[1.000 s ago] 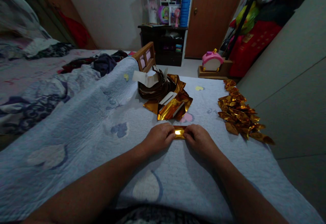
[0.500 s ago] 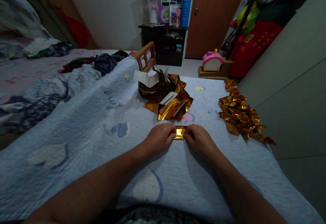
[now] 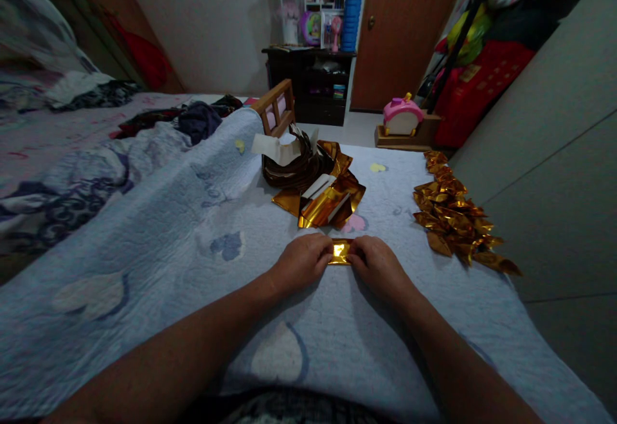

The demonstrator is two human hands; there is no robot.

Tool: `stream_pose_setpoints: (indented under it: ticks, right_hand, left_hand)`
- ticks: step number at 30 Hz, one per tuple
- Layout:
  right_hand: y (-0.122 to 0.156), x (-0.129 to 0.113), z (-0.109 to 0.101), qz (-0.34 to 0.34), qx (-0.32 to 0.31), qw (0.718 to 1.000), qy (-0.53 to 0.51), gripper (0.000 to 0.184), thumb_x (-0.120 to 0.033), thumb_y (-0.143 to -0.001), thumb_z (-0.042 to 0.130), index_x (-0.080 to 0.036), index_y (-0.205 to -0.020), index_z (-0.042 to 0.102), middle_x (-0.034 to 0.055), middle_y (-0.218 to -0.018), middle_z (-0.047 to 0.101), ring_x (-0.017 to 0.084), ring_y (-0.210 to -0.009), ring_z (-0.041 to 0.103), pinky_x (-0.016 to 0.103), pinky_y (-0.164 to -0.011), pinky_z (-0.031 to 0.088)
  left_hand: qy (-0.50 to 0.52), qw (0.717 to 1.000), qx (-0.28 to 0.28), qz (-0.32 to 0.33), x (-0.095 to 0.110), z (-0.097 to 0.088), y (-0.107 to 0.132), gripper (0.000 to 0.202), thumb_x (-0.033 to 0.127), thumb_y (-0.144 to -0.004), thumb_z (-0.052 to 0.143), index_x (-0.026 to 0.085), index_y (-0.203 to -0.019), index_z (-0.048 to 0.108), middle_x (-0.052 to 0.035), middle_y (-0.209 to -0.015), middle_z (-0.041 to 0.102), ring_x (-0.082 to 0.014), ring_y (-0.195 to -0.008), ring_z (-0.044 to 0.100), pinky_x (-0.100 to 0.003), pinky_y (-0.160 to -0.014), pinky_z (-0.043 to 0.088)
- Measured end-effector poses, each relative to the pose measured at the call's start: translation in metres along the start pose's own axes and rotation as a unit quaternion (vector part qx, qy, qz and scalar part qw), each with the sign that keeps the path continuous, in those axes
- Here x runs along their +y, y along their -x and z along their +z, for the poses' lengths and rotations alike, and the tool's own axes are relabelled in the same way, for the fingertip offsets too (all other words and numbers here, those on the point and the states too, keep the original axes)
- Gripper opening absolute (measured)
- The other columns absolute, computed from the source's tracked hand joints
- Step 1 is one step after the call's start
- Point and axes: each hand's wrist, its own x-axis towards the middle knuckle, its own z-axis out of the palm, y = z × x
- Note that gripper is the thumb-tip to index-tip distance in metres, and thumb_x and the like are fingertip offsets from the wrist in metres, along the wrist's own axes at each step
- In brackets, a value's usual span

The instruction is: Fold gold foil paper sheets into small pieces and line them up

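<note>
Between my two hands is a small folded strip of shiny gold foil paper (image 3: 340, 252), close to the bed surface. My left hand (image 3: 304, 258) pinches its left end, and my right hand (image 3: 378, 262) pinches its right end. Fingers cover both ends, so only the middle of the strip shows. Just beyond it lie loose gold foil sheets (image 3: 322, 207), some with white patches. Behind these stands a curved stack of dark brown-edged papers (image 3: 294, 168). Off to the right, a pile of folded gold foil pieces (image 3: 456, 215) with pointed ends runs along the bed's edge.
A pale blue quilt (image 3: 183, 321) with heart shapes covers the bed. Rumpled clothes (image 3: 200, 121) lie at the left. Past the bed are a wooden bed rail (image 3: 277, 108), a dark cabinet (image 3: 311, 83), a pink toy (image 3: 403, 115) and a brown door (image 3: 402, 32).
</note>
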Motion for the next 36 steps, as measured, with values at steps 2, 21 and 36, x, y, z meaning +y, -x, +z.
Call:
stream_pose_setpoints:
  ticks: [2, 21, 36]
  right_hand:
    - [0.0, 0.0, 0.001, -0.003, 0.003, 1.0, 0.0, 0.009, -0.014, -0.085, 0.057, -0.018, -0.078, 0.061, 0.0068, -0.082, 0.066, 0.021, -0.078, 0.055, 0.032, -0.072, 0.036]
    - [0.002, 0.0, -0.001, -0.028, 0.009, 1.0, 0.007, 0.011, -0.013, -0.087, 0.056, -0.019, -0.079, 0.059, 0.0049, -0.081, 0.062, 0.02, -0.078, 0.053, 0.03, -0.072, 0.035]
    - [0.003, 0.002, 0.002, -0.035, 0.009, 0.999, 0.01, 0.012, -0.013, -0.09, 0.054, -0.019, -0.082, 0.06, 0.0053, -0.084, 0.061, 0.02, -0.081, 0.054, 0.031, -0.074, 0.036]
  left_hand:
    - [-0.008, 1.0, 0.0, 0.004, -0.001, 0.0, 0.0, 0.008, 0.012, -0.088, 0.056, 0.018, -0.086, 0.062, -0.0033, -0.086, 0.063, -0.0193, -0.084, 0.059, -0.031, -0.075, 0.043]
    - [0.003, 0.998, 0.011, 0.063, -0.017, 0.001, 0.0, 0.011, 0.01, -0.09, 0.055, 0.019, -0.091, 0.061, -0.0022, -0.09, 0.062, -0.0181, -0.087, 0.058, -0.029, -0.079, 0.044]
    - [-0.009, 0.995, 0.008, 0.099, -0.022, 0.0, 0.0, 0.012, 0.013, -0.093, 0.053, 0.018, -0.092, 0.064, -0.0035, -0.089, 0.061, -0.018, -0.086, 0.058, -0.029, -0.077, 0.045]
